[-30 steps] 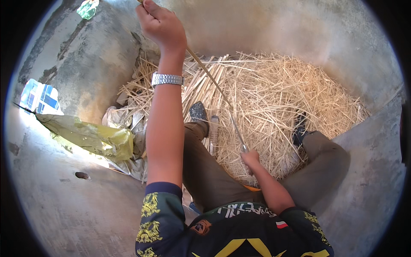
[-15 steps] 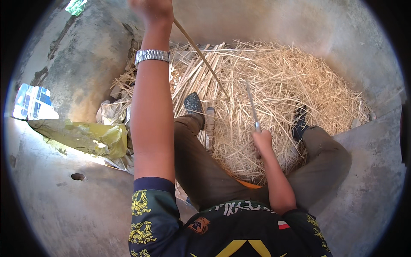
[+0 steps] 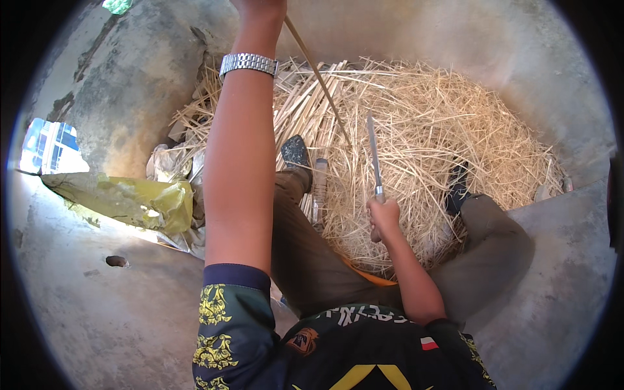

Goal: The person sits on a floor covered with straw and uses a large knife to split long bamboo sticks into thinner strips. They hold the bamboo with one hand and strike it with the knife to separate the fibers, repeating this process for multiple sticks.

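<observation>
— Look at that: the left hand (image 3: 260,8) is lifted right up at the top edge of the view, closed around one end of a long thin strip (image 3: 318,75) that slants down over the pile. You only see the heel of that hand, so I can't tell how the fingers sit, but the strip comes straight out of it.

— And the knife?

— The knife (image 3: 373,153) is in the right hand (image 3: 383,218), fist wrapped tight round the handle, blade pointing up and away from the body. It stands just beside the strip's lower end; whether it's touching, I can't tell from here.

— So how would you do this well?

— I'd say keep the strip taut with the raised arm, so the blade meets something firm, not floppy. Keep the edge angled away, as it is now, and run it along the strip in shallow passes rather than digging in.

— That leg looks close.

— It does. The left knee (image 3: 296,188) sits between the two arms, and the shoe (image 3: 296,153) rests in the shavings (image 3: 442,130) near the blade. A slip downward is the risk, I reckon. The wristwatch (image 3: 248,63) arm is well clear, at least.

— Plenty of cut strips already stacked behind.

— Yes, a bundle (image 3: 305,104) lies against the concrete (image 3: 117,312).
</observation>
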Demonstrator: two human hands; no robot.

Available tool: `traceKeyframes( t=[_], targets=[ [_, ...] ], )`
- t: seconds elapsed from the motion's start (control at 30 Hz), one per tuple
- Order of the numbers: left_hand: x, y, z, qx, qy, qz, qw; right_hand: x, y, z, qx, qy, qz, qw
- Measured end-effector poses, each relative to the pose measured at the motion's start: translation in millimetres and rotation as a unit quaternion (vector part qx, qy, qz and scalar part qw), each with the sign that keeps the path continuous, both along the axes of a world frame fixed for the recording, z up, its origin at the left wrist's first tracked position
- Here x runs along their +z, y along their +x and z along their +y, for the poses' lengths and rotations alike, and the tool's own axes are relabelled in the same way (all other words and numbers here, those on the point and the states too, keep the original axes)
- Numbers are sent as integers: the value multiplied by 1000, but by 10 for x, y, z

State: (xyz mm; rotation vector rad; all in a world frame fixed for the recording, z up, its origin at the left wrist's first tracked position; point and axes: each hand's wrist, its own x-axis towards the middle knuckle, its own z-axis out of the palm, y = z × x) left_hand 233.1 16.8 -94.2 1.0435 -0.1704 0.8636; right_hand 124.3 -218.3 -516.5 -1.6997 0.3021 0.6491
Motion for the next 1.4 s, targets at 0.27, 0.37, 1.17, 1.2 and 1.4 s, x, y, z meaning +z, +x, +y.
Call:
traceKeyframes(
  t=[0.27, 0.37, 1.17, 1.2, 1.4],
  targets=[
    [-260, 141, -114, 336, 240, -90, 906, -10, 14, 332, -34, 219, 45, 974],
    [-225, 169, -124, 231, 177, -101, 951, -329, 53, 251, -5, 36, 36, 999],
    [-244, -72, 161, 127, 15, -87, 988, 467, 226, 241, -21, 75, -209, 975],
    [-187, -204, 88, -7, -62, -82, 995, 380, 203, 292, -14, 42, -218, 975],
    [-238, -32, -151, -3, -4, -117, 993, -1148, 190, 84, 54, -195, -123, 972]
  ],
)
